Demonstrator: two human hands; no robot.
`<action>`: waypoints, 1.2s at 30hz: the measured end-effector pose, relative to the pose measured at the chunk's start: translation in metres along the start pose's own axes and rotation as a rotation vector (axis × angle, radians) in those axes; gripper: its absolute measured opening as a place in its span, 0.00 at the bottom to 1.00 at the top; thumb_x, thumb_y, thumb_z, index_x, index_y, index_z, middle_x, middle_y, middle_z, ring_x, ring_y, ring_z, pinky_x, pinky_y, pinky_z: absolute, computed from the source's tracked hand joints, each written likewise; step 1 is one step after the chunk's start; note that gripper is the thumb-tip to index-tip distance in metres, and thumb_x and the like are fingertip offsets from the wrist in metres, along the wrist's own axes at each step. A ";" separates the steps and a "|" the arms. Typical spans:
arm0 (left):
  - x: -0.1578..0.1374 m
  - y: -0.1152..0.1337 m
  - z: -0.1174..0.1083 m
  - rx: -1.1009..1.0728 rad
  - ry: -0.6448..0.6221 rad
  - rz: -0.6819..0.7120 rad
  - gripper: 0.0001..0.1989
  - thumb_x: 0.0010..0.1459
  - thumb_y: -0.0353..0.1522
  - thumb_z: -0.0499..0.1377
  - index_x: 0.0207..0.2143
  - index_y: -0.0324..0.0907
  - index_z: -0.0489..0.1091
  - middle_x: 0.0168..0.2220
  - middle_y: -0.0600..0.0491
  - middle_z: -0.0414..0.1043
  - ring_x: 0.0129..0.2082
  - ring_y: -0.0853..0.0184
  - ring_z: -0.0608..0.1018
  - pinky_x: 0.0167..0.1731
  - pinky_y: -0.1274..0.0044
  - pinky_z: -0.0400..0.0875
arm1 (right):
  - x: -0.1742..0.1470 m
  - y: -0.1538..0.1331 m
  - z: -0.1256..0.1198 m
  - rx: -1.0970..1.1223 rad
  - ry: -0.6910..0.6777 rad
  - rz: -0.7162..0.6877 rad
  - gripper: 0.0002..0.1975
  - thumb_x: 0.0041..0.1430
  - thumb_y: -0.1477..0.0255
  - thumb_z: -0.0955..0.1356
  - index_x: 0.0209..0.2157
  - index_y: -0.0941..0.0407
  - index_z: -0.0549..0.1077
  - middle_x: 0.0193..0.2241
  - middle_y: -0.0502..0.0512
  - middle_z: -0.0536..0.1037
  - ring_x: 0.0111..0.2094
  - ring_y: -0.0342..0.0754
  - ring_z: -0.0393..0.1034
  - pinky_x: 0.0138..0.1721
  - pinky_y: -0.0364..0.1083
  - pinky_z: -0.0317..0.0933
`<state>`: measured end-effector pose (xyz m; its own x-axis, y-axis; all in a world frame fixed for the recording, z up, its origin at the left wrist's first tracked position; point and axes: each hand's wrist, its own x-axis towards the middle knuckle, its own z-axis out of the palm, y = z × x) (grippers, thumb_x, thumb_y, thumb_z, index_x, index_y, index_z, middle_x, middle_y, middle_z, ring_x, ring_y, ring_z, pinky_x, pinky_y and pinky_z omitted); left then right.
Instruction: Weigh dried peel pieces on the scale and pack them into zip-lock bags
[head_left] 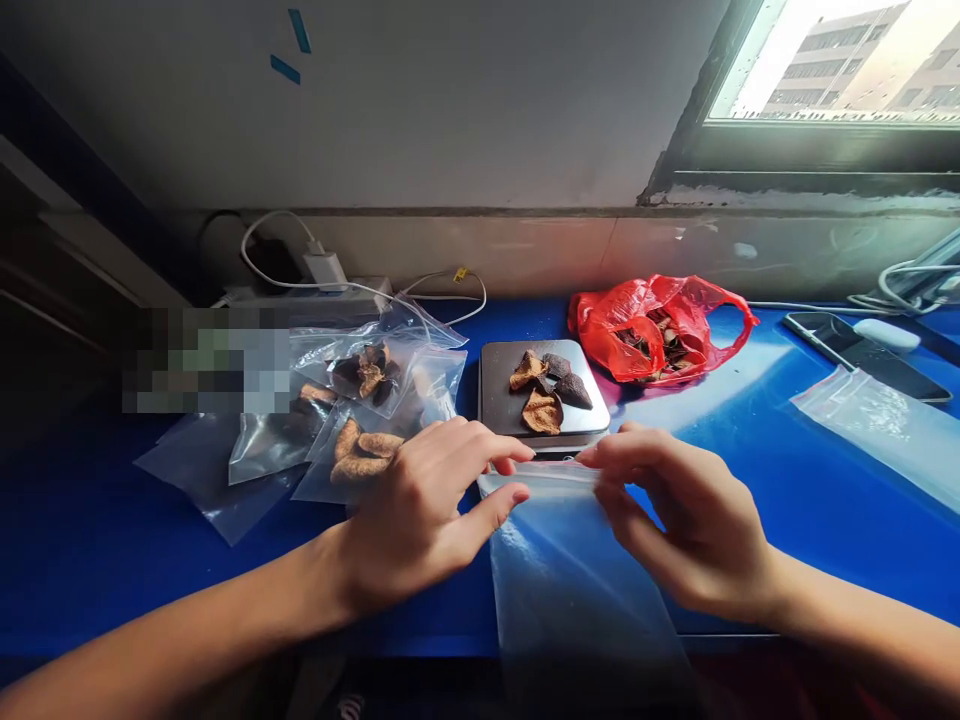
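At lower centre of my view, a limp, translucent plastic bag (577,600) spans the front edge of the smooth blue bench (825,500). I see the left hand (427,490) arched at its mouth, thumb and fingers parted; the right hand (690,510) bends at the opposite corner, where I cannot tell whether it grips. Centre: curled, rough brown dried pieces (542,411) on a square, metal-topped scale (496,385).
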<state>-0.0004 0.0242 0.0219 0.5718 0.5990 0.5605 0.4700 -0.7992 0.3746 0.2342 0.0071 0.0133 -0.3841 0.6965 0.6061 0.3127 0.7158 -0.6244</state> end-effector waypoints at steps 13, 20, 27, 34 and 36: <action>-0.001 0.015 0.008 -0.109 0.009 0.011 0.05 0.63 0.27 0.60 0.42 0.39 0.72 0.30 0.54 0.75 0.30 0.69 0.76 0.32 0.77 0.70 | -0.002 -0.002 0.013 -0.014 -0.021 -0.059 0.22 0.54 0.84 0.64 0.50 0.55 0.63 0.27 0.45 0.73 0.24 0.38 0.71 0.29 0.37 0.67; -0.002 0.016 0.007 -0.113 0.008 -0.004 0.04 0.62 0.26 0.61 0.41 0.38 0.72 0.30 0.54 0.75 0.30 0.69 0.76 0.33 0.77 0.69 | -0.005 -0.003 0.014 -0.120 0.019 -0.110 0.21 0.54 0.83 0.64 0.50 0.58 0.65 0.30 0.49 0.73 0.27 0.38 0.73 0.31 0.36 0.69; 0.000 0.014 0.007 -0.111 -0.031 -0.042 0.02 0.62 0.27 0.61 0.34 0.39 0.70 0.27 0.56 0.73 0.28 0.70 0.75 0.29 0.79 0.68 | -0.004 -0.003 0.016 -0.088 -0.011 -0.153 0.22 0.53 0.86 0.63 0.49 0.55 0.65 0.31 0.50 0.78 0.27 0.40 0.74 0.33 0.38 0.69; -0.001 0.012 0.006 -0.071 -0.096 -0.062 0.06 0.64 0.28 0.58 0.32 0.40 0.70 0.26 0.56 0.73 0.25 0.70 0.75 0.27 0.79 0.67 | 0.004 -0.008 -0.001 0.110 -0.148 -0.044 0.18 0.58 0.83 0.63 0.48 0.52 0.67 0.29 0.48 0.78 0.28 0.42 0.74 0.31 0.39 0.69; -0.001 0.012 0.006 -0.094 -0.091 -0.013 0.06 0.65 0.27 0.57 0.32 0.40 0.70 0.26 0.55 0.73 0.25 0.71 0.74 0.26 0.79 0.67 | 0.008 -0.007 -0.006 0.192 -0.269 0.017 0.12 0.63 0.80 0.61 0.44 0.52 0.70 0.30 0.50 0.78 0.29 0.42 0.73 0.31 0.39 0.68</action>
<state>0.0086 0.0144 0.0208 0.6271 0.6079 0.4871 0.4154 -0.7900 0.4510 0.2340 0.0076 0.0258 -0.6043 0.6515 0.4587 0.1610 0.6637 -0.7305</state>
